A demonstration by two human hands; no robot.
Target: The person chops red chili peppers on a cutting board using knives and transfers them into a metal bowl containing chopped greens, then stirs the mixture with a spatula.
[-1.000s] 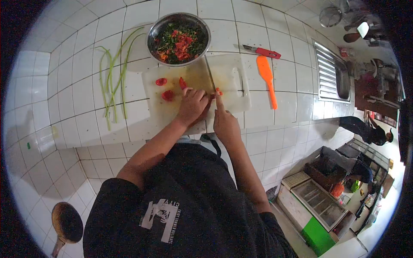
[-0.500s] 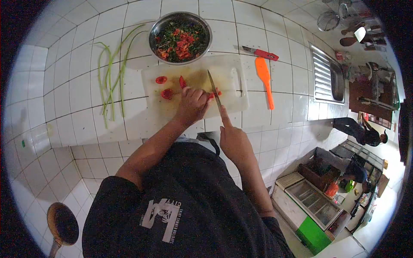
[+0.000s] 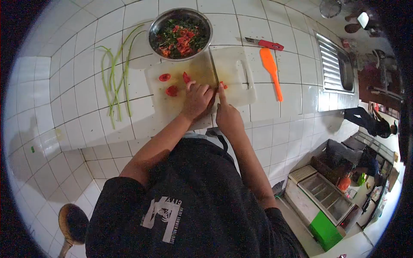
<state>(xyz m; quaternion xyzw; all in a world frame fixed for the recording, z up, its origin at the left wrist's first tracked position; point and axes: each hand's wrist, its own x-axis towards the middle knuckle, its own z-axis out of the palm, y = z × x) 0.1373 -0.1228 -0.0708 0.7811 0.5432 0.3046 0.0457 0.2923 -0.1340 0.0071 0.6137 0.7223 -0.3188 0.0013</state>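
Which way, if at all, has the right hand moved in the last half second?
Yes, forward: judged against the cutting board, the right hand has come farther over it.

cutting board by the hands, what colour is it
The cutting board is whitish with a yellowish tinge; it shows best in the head view.

muted light; glare on the ribbed drainboard (image 3: 329, 64) at two o'clock; shadow on wall tiles (image 3: 26, 116) at nine; fisheye-curved, grainy edges.

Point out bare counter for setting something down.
Free: between left wall and green stems, and between orange spatula and sink drainboard. Crowded: cutting board, with left hand, right hand, knife and red vegetable pieces; metal bowl at its far edge.
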